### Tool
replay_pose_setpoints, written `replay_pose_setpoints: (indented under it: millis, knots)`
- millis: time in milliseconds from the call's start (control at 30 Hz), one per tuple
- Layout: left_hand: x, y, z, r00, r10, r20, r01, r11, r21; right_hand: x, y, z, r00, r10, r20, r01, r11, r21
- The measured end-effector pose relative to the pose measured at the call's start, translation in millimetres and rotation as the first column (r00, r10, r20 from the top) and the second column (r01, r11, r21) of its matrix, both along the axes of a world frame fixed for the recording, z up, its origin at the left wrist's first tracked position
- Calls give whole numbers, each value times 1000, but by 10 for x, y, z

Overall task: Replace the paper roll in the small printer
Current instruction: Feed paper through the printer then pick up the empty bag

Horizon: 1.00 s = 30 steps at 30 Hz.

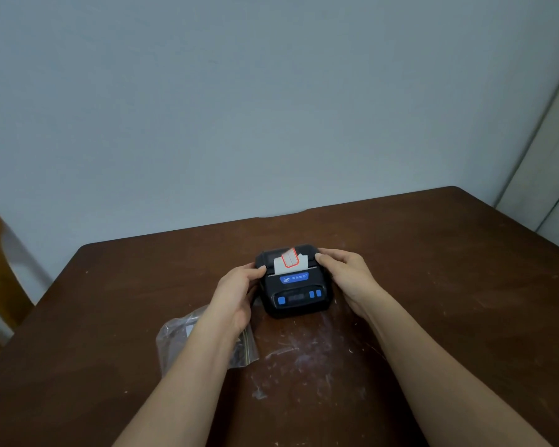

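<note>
clear plastic bag (pixel 204 343) lies nearest on the brown table (pixel 433 285), under the left forearm; beyond it, left hand (pixel 239 291) and right hand (pixel 346 275) grip the black printer (pixel 296 291) by its sides, fingers curled around it, white label paper (pixel 288 264) sticking up from its far slot

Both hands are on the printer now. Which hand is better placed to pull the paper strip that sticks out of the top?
Probably the right hand: its fingers touch the printer right beside the paper strip. The left hand grips the side lower down and can steady the body.
</note>
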<state>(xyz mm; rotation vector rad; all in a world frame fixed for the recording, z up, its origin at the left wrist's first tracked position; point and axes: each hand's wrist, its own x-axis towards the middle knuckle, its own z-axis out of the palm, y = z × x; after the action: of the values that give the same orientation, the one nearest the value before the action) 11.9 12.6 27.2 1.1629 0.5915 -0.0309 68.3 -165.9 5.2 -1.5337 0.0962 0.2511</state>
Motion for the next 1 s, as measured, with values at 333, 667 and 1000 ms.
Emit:
replay_pose_setpoints:
  millis: [333, 667, 1000]
  knots:
    - [-34, -50, -126, 992, 47, 116, -56, 995, 79, -122, 55, -83, 994, -75, 76, 75, 997, 7]
    - [-348, -119, -290, 941, -137, 311, 58, 966, 250, -526, 58, -200, 985, -105, 135, 90, 990, 110]
    - [-403, -81, -349, 908, -293, 298, 128, 874, 469, -540, 55, -106, 972, -53, 228, 61, 998, -29]
